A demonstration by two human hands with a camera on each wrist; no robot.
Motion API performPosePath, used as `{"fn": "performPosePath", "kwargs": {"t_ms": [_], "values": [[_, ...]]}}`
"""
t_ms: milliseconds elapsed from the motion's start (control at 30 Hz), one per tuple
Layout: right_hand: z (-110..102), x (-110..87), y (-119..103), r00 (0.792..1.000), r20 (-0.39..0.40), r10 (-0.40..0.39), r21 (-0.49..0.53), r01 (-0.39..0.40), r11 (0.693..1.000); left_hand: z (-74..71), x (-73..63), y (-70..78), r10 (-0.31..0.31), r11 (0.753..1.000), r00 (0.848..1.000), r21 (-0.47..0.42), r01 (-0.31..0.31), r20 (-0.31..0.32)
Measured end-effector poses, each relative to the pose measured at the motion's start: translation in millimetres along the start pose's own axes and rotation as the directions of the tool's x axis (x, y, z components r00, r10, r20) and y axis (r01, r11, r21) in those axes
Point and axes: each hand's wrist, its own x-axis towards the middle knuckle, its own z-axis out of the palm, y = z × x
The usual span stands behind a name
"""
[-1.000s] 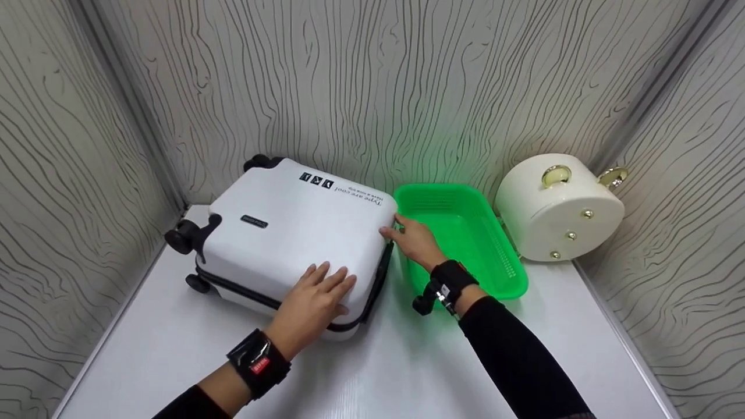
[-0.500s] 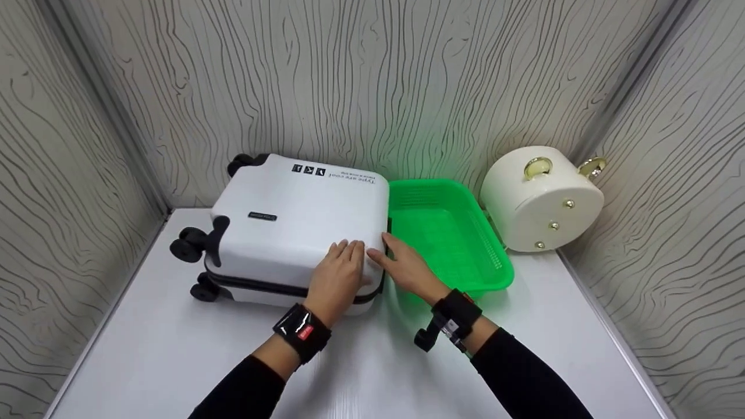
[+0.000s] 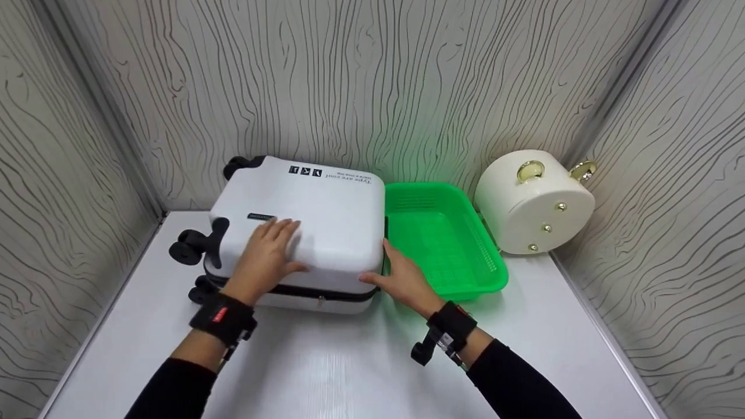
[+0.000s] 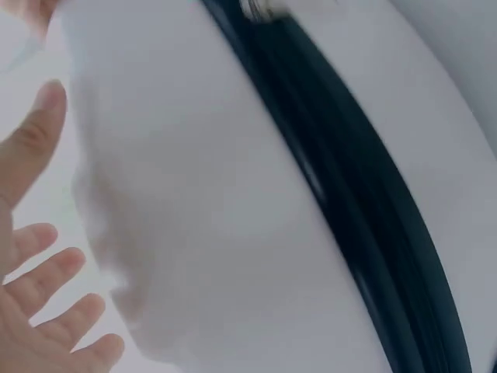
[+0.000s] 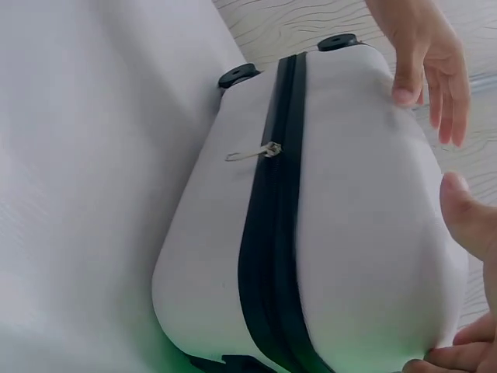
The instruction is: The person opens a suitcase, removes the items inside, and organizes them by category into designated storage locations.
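Note:
A white hard-shell suitcase [image 3: 326, 227] lies flat on the table, its black wheels pointing left. My left hand [image 3: 265, 256] is over the front left of the lid, fingers spread and thumb out to the right. In the left wrist view its fingers [image 4: 74, 318] look apart from the shell. My right hand [image 3: 404, 279] is at the front right corner, thumb towards the front and fingers against the right side. Along the front edge runs a black zip [image 5: 279, 202] with a metal zipper pull [image 5: 269, 149] hanging from it.
A green plastic basket [image 3: 495, 282] stands right beside the suitcase. Farther right, a cream round case [image 3: 518, 192] with gold handles and gold feet leans near the back corner. Patterned walls [image 3: 349, 81] enclose the white table [image 3: 326, 366] at the back and sides.
The suitcase has turned so its front edge lies straighter along the table. My left hand moved right, then back left across the lid. My right hand slid towards the front corner.

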Motion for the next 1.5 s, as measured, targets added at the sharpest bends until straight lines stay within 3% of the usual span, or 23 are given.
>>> {"fn": "performPosePath", "kwargs": {"t_ms": [167,300,400,533,800,1033,1233,1333,1433,1500], "values": [[9.1,-1.7,-1.9,0.999,-0.052,-0.002,-0.058,-0.001,0.998,-28.5,-13.5,-49.7,-0.168,0.985,0.984,-0.039,0.170,0.049],[13.6,-1.8,-0.1,0.996,-0.093,-0.005,-0.084,-0.003,0.996,-41.4,-23.7,-79.4,-0.287,0.951,0.948,-0.074,0.299,0.134],[14.6,-1.7,2.0,0.995,-0.104,-0.005,-0.082,-0.003,0.997,-42.8,-31.0,-91.3,-0.332,0.930,0.923,-0.096,0.354,0.193],[11.8,1.1,3.9,0.995,-0.101,-0.008,-0.065,0.002,0.998,-38.8,-36.1,-94.2,-0.330,0.930,0.924,-0.102,0.354,0.194],[-2.6,11.1,15.4,0.998,-0.053,-0.022,-0.009,0.022,1.000,-34.7,-41.6,-75.8,-0.349,0.928,0.929,-0.093,0.361,0.125],[-16.9,13.6,26.4,0.997,0.038,-0.068,0.093,0.064,0.994,-28.9,-61.0,-50.0,-0.307,0.952,0.949,-0.024,0.306,-0.067],[-25.2,12.0,29.2,0.990,0.079,-0.118,0.090,0.111,0.990,-25.0,-77.4,-25.5,-0.300,0.948,0.939,0.056,0.313,-0.170],[-27.2,12.2,29.0,0.991,0.088,-0.105,0.057,0.101,0.993,-14.6,-82.6,-11.9,-0.220,0.964,0.932,0.083,0.253,-0.287],[-28.1,13.1,28.8,0.991,0.093,-0.095,0.042,0.091,0.995,1.8,-86.3,6.4,-0.100,0.985,0.909,0.087,0.147,-0.406],[-28.6,13.4,28.0,0.991,0.093,-0.098,0.028,0.096,0.995,14.5,-88.3,20.3,-0.048,0.994,0.904,0.070,0.085,-0.425]]}}
